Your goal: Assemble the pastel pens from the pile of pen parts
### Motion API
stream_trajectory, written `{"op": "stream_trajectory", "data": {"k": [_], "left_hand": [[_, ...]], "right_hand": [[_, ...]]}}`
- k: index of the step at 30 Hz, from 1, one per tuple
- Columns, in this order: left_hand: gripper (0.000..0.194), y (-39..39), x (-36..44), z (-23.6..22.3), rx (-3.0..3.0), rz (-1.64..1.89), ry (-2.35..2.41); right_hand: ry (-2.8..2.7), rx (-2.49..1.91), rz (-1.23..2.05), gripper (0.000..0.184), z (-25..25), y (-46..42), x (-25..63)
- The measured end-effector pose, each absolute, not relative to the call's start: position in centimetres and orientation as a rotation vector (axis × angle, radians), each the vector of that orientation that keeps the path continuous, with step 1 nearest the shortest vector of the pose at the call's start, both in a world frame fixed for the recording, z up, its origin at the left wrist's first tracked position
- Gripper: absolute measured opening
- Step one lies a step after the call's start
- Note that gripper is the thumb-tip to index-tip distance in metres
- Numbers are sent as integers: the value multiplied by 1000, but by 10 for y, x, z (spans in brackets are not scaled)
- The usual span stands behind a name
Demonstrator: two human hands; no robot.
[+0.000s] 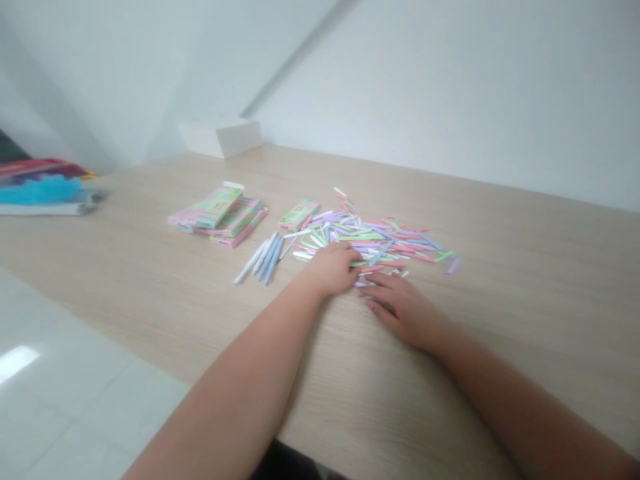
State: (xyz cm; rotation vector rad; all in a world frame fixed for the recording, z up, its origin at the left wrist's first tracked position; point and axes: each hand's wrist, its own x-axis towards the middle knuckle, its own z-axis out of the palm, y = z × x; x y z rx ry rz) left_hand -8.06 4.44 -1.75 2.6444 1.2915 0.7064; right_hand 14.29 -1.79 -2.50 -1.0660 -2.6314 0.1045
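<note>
Head-camera view, softly blurred: a pale wood-grain table (525,287) fills most of the frame, and two bare hands come in from the bottom edge to meet near the centre. A loose pile of pastel sticks (385,235) in green, pink, purple, blue and white is spread just above the hands, right of centre. The left hand (334,269) rests at the pile's near edge with its fingers curled downward; whether they hold a stick cannot be told. The right hand (406,308), just beside it and lower right, has its fingers loosely extended and parted, tips at the near edge of the sticks.

Left of the pile, a small row of blue and white sticks (271,257) lies side by side. A single pastel box (299,215) lies at the pile's upper left; farther left, similar boxes (231,217) sit in an overlapping stack. A white box (241,139) stands at upper left near the wall (475,87). Bright blue material (43,190) lies at the far left edge.
</note>
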Motion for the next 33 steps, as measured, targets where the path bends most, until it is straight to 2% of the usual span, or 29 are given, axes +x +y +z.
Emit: {"op": "stream_trajectory", "data": {"k": [8,16,33], "left_hand": [[29,42,-83,-16,2575,617,1629],[28,45,-82,-20,2603,652,1531],[19,44,-78,-19,2527,585,1630]], "right_hand": [[-2528,-1183,50,31,-29,-21,149],[-2505,-1210,70,30,-30,-21,147],[-2501,-1131,156,17,-31,-23,133]]}}
